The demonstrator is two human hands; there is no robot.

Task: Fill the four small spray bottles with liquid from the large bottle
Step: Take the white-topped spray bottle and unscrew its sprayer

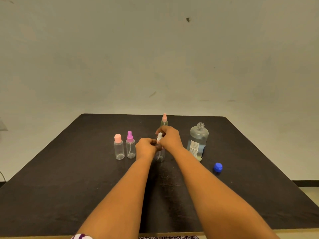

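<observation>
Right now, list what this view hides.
Head view:
Neck of the white-topped bottle: covered by the left hand and right hand holding it; sprayer tightness unknown.
Base of the far pink-topped bottle: behind the right hand.
Label text on the large bottle: too small.

Black table [69,187], pale wall [155,57] behind; patterned cloth [82,236] at near edge.

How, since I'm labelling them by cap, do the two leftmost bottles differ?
The pink-capped bottle has a pale pink, smooth, flat-topped cap; the purple-topped bottle has a magenta spray head with a nozzle. A thin dip tube shows inside the purple-topped bottle; none shows in the pink-capped bottle. Both are clear, upright, look empty, and stand side by side on the table.
</observation>
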